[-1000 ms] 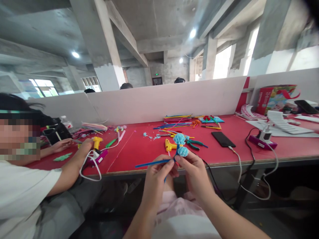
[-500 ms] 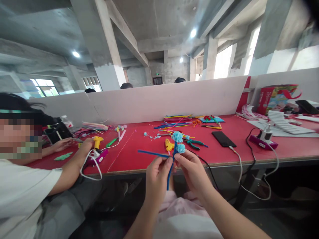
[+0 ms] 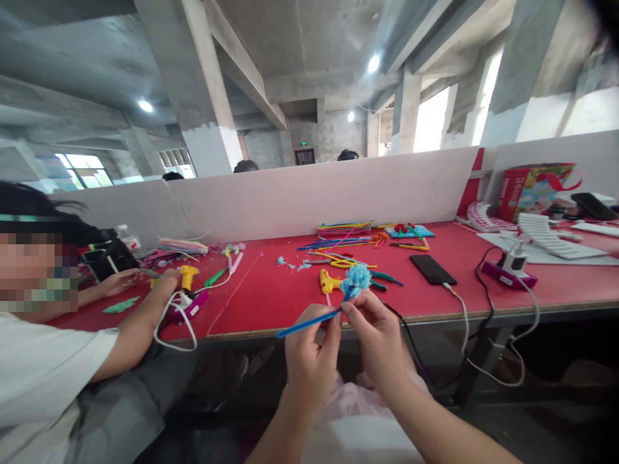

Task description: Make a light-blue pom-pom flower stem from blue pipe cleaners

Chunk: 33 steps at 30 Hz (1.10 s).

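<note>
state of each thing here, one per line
left hand: pinching the blue strip
right hand: pinching near the fluffy piece
blue strip: free end jutting left
pale-blue fluffy piece: raised above the hands
yellow glue gun: resting on the red table
teal-handled pliers: partly hidden
black phone: screen dark, cable plugged in
right purple power strip: adapter plugged in

green sign, lettered red box, writing too small to read

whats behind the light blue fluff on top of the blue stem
Behind the light blue fluff lie teal-handled pliers on the red table; their handles show to its right. The rest of them is covered and cannot be seen.
</note>
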{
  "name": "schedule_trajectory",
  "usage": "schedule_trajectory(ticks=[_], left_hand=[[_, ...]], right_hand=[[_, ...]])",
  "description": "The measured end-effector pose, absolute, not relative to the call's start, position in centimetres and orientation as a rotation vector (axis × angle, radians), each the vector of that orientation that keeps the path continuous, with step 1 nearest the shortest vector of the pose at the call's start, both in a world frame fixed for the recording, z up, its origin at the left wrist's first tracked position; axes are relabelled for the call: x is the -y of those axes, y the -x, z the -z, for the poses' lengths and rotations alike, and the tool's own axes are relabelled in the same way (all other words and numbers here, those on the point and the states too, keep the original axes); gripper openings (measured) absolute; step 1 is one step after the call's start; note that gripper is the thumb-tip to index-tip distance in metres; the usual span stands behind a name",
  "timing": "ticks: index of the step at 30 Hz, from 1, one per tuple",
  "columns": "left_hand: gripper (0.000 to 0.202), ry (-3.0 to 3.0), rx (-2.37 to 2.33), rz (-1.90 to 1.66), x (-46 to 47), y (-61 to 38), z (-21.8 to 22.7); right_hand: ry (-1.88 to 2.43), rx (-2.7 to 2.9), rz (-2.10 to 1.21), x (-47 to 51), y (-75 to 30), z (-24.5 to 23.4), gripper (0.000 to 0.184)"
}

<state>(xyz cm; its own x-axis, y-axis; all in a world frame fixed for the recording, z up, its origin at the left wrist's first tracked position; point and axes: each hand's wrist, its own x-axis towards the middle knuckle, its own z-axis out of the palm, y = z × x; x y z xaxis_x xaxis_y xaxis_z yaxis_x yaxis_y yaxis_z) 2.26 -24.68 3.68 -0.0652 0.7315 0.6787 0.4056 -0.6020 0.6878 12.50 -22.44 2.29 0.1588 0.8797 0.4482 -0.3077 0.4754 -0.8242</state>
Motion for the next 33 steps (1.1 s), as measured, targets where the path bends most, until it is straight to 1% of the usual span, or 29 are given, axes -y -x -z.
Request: schedule_trajectory(ticks=[2, 5, 9, 13, 15, 17, 21, 23, 25, 28, 31, 33], left_hand=[[0.011, -1.582, -1.143, -1.613, 25.1, -2.5, -4.3], [0.014, -1.142, -0.918, -1.474, 25.0, -2.5, -4.6], [0.022, -0.948, -0.759, -1.386, 24.5, -2.5, -4.6], [0.020, -0.775, -0.754, -1.320, 24.3, -2.8, -4.8], [0.021, -0.774, -0.787, -1.339, 24.1, -3.0, -4.4], [0.022, -0.924, -0.885, -1.459, 23.8, -3.0, -3.7], [0.016, -1.506, -1.231, -1.716, 23.1, -2.4, -2.0], [0.013, -1.795, -1.323, -1.762, 23.0, -2.1, -1.4], [0.012, -1.937, -1.332, -1.774, 23.0, -2.1, -1.2], [0.016, -1.741, -1.292, -1.736, 23.4, -2.5, -1.6], [0.022, -1.297, -1.065, -1.567, 23.8, -2.7, -2.6], [0.022, -1.090, -0.896, -1.434, 23.9, -2.6, -3.4]], right_hand=[[0.630, 1.067, -0.951, 22.6, -12.4, -2.1, 0.018], [0.567, 1.017, -1.119, 22.7, -12.3, -2.0, 0.018], [0.438, 0.989, -1.372, 22.7, -12.2, -2.2, 0.017], [0.395, 0.914, -1.506, 22.2, -12.2, -2.3, 0.017], [0.379, 0.908, -1.536, 21.9, -12.1, -2.2, 0.019], [0.386, 0.915, -1.504, 21.5, -11.9, -2.1, 0.020], [0.519, 0.946, -1.301, 21.1, -11.8, -1.9, 0.016], [0.583, 0.996, -1.210, 21.1, -11.9, -1.8, 0.017], [0.626, 1.031, -1.146, 21.3, -12.1, -1.8, 0.019], [0.599, 1.035, -1.164, 21.5, -12.3, -1.9, 0.021], [0.469, 1.048, -1.326, 21.6, -12.6, -2.2, 0.020], [0.399, 1.060, -1.428, 21.5, -12.9, -2.3, 0.019]])
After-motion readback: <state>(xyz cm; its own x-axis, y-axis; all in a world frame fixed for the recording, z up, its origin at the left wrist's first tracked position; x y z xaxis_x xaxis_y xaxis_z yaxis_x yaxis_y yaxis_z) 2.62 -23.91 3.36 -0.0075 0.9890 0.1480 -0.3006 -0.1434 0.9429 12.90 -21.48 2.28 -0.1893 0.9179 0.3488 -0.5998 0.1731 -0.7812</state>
